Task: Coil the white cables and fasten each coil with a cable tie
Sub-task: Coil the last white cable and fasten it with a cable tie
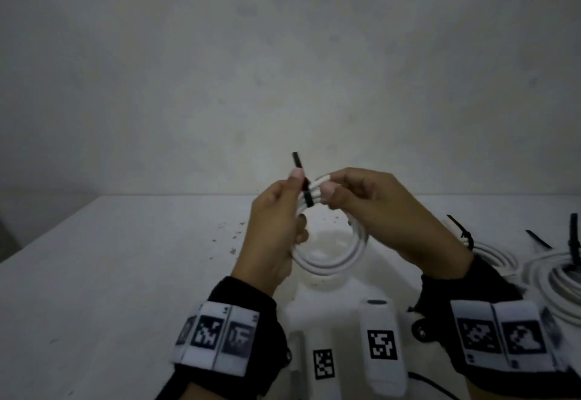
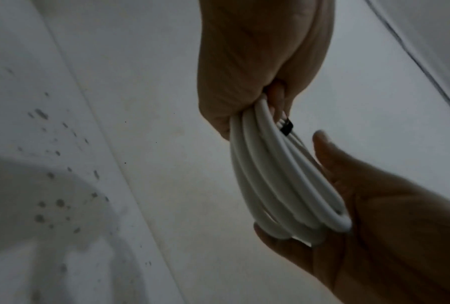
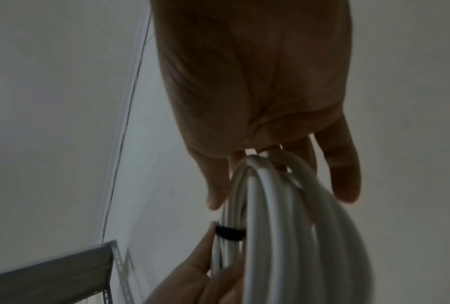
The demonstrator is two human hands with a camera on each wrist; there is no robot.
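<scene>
Both hands hold a white cable coil (image 1: 330, 251) upright above the table (image 1: 125, 273). The right hand (image 1: 386, 211) pinches the coil's top; just beside it, the left hand (image 1: 276, 226) pinches the black cable tie (image 1: 306, 193) wrapped there, its free tail pointing straight up.

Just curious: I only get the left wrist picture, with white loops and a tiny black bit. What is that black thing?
Observer: A black cable tie banded round the coil; its free tail sticks up above the fingers.
Operator: Who holds the tail?
Observer: The left hand pinches it, while the right hand grips the coil just beside the band.
Operator: Any other cables about?
Observer: Yes, a second coil and a third coil lie on the table to the right, with black ties.
</scene>
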